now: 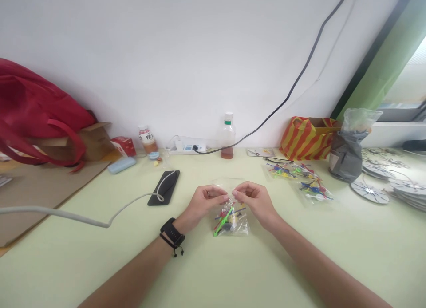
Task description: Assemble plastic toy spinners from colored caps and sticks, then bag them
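A clear plastic bag (244, 228) with several coloured plastic pieces in it, among them a long green clock hand-like piece (223, 221), lies on the pale green table before me. My left hand (208, 201) pinches the bag's upper part from the left, thumb against fingertips. From the right, my right hand (254, 201) grips the same part, its fingertips close to those of the left. The bag's top edge sticks out beyond both hands. What exactly the fingertips press together is too small to make out fully.
Similar filled bags (314, 190) lie to the right, near round discs (369, 191), a grey bag (346, 155) and a striped paper bag (308, 137). A black phone (163, 188) with a cable lies left. Behind stand a bottle (227, 137) and a power strip (189, 147).
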Tool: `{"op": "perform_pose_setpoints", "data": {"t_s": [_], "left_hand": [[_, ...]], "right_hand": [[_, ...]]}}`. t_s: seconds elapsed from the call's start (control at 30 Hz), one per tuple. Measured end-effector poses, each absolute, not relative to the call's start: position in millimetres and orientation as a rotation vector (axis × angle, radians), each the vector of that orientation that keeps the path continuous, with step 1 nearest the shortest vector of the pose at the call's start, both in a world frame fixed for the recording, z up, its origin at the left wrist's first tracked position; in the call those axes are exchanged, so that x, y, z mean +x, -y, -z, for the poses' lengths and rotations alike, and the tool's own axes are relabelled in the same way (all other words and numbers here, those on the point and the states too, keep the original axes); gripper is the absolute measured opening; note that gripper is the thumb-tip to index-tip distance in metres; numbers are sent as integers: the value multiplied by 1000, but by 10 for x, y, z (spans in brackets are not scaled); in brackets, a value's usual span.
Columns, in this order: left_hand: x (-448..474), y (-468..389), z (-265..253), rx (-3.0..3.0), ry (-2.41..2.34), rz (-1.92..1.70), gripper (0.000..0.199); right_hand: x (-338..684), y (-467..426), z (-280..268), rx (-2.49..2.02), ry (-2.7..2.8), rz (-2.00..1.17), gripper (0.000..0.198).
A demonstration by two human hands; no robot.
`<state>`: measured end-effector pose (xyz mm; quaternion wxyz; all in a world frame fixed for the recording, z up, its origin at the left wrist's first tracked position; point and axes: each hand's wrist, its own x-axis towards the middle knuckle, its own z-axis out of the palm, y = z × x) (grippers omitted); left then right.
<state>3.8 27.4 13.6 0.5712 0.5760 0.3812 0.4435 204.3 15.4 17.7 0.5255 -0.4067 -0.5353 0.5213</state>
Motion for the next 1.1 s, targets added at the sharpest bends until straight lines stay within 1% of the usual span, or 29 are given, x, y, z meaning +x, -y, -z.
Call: {"op": "perform_pose_setpoints", "data": {"t_s": [0.13,0.3,0.43,0.53,0.73,0.8,0.87,1.0,1.1], "left_hand": [[-7,-301,-181,1365,-887,-1022,26],[-110,-393,-204,1373,-948,-1174,28],[-169,-439,-200,1392,-958,-1156,29],[-188,-446,-198,1366,-941,-1141,30],[-192,-442,-216,1256,-866,-1153,18],[-185,-440,-223,1235,-833,-1181,20],[-173,-437,-223,1261,-845,-1211,25],[-138,-426,-197,1354,-974,-1256,23],[-127,-414,-191,1367,-961,-1268,28]], "right_hand": [[2054,-151,-178,-963,1289,-1266,35],[2097,-189,-170,-942,1317,-1234,33],[2155,-239,-156,-919,1267,-1270,37],[2192,-270,-135,-911,1207,-1317,31],[2217,-300,-106,-874,1127,-1385,19],[2215,-292,-118,-861,1167,-1366,16],[2208,-277,-135,-865,1222,-1323,20],[2179,-247,-157,-925,1318,-1189,27],[2157,-246,-153,-910,1263,-1186,35]]}}
